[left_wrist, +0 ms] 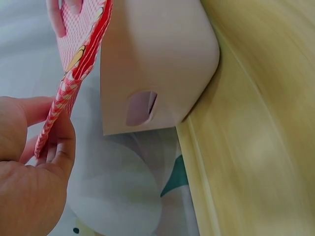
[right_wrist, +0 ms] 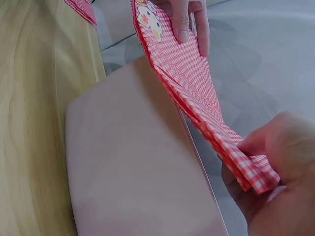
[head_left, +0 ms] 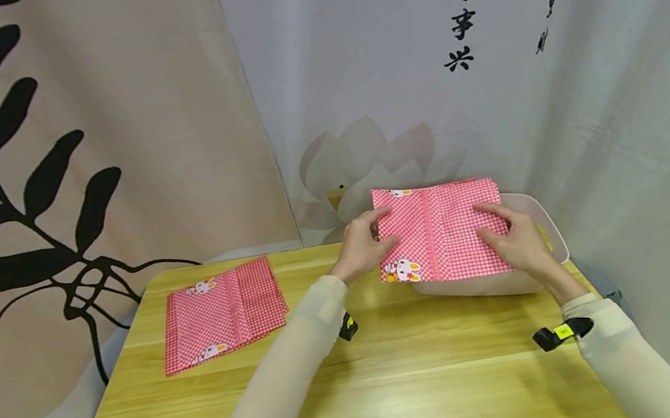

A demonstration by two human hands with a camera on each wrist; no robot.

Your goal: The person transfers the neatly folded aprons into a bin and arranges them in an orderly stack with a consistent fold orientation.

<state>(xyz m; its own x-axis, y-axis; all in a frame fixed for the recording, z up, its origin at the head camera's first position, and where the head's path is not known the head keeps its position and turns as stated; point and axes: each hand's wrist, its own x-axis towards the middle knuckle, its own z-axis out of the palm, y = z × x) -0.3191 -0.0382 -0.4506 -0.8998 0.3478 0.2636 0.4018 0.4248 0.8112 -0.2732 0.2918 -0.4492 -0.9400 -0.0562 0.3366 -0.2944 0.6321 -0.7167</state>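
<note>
Both hands hold a folded red-and-white gingham cloth with white rabbit prints above a pale plastic bin. My left hand pinches the cloth's left edge between thumb and fingers, as the left wrist view also shows. At the opposite edge my right hand grips it, with the thumb on the near face and the fingers behind in the right wrist view. The folded layers show along the cloth's lower edge. Most of the bin's opening is hidden behind the cloth.
A second folded gingham cloth lies on the left of the wooden table. The bin stands at the table's back right, near a printed curtain. An oval handle hole shows in the bin's side.
</note>
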